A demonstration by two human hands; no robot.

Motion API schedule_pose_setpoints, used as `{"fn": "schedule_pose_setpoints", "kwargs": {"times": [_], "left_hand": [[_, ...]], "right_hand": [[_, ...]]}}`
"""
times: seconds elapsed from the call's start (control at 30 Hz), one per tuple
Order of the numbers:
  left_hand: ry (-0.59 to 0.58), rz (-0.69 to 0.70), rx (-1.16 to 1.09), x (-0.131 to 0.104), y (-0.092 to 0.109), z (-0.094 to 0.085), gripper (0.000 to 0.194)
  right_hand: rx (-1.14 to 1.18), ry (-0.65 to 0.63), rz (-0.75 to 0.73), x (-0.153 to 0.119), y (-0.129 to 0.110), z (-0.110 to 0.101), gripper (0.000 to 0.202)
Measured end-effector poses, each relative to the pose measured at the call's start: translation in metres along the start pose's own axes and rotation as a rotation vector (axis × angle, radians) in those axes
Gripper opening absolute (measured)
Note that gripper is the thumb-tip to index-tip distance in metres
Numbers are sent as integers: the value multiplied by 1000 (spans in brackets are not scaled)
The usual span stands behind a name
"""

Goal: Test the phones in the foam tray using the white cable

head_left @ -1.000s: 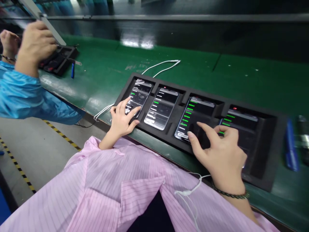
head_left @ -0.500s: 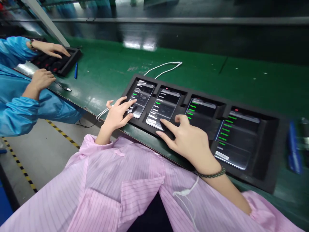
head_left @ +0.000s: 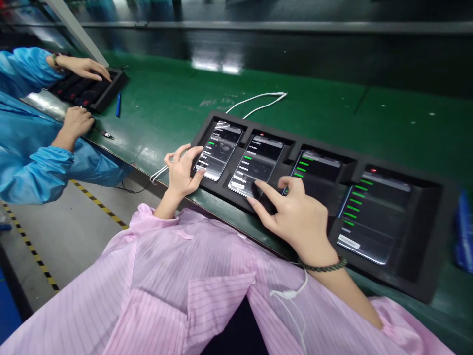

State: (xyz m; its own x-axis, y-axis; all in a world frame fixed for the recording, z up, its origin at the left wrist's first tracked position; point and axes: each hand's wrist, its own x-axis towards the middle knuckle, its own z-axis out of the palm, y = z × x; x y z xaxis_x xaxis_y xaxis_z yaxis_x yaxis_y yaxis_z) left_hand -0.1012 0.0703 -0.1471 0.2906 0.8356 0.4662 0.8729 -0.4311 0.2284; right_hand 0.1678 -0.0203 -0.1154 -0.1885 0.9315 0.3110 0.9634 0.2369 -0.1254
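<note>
A black foam tray (head_left: 428, 236) holds several phones with lit screens showing lists of white and green text. My left hand (head_left: 182, 172) is open at the left edge of the leftmost phone (head_left: 220, 153), fingertips at its side and thumb near its lower corner. Over the lower right corner of the second phone (head_left: 258, 160) is my right hand (head_left: 299, 212), fingers spread, holding nothing. That hand partly covers the third phone (head_left: 320, 170). The rightmost phone (head_left: 373, 217) lies in its slot with a white label low on its screen.
White cables (head_left: 258, 94) lie behind the tray on the green bench (head_left: 314, 103). A blue object (head_left: 464, 231) is at the right edge. On the left, another person's hands (head_left: 83, 66) are by a second black tray (head_left: 111, 91), near a blue pen (head_left: 118, 104).
My left fingers have drawn back from over the leftmost phone to its left edge. My right hand stays by the second phone's lower corner. The view has shifted slightly.
</note>
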Motion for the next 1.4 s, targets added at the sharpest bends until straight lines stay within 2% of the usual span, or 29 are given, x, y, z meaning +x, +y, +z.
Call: {"fn": "schedule_pose_setpoints", "kwargs": {"times": [0.23, 0.37, 0.5, 0.73, 0.93, 1.1, 1.4], "left_hand": [[31, -82, -52, -5, -1, -3, 69], [71, -140, -61, -5, 1, -4, 74], [125, -170, -134, -3, 2, -5, 68], [83, -109, -188, -2, -1, -7, 63], [51, -106, -215, -3, 0, -7, 60], [9, -124, -191, -3, -1, -6, 58], [6, -113, -192, -2, 0, -9, 65]], "right_hand": [[-21, -28, -25, -1, 1, 1, 50], [-49, 52, -60, -2, 2, 4, 49], [-77, 113, -120, 0, 1, 3, 51], [-74, 123, -140, 2, 1, 3, 53], [-63, 53, -36, -1, 0, 8, 57], [-52, 42, -12, -1, 1, 9, 56], [-43, 96, -121, -1, 2, 6, 55]]}}
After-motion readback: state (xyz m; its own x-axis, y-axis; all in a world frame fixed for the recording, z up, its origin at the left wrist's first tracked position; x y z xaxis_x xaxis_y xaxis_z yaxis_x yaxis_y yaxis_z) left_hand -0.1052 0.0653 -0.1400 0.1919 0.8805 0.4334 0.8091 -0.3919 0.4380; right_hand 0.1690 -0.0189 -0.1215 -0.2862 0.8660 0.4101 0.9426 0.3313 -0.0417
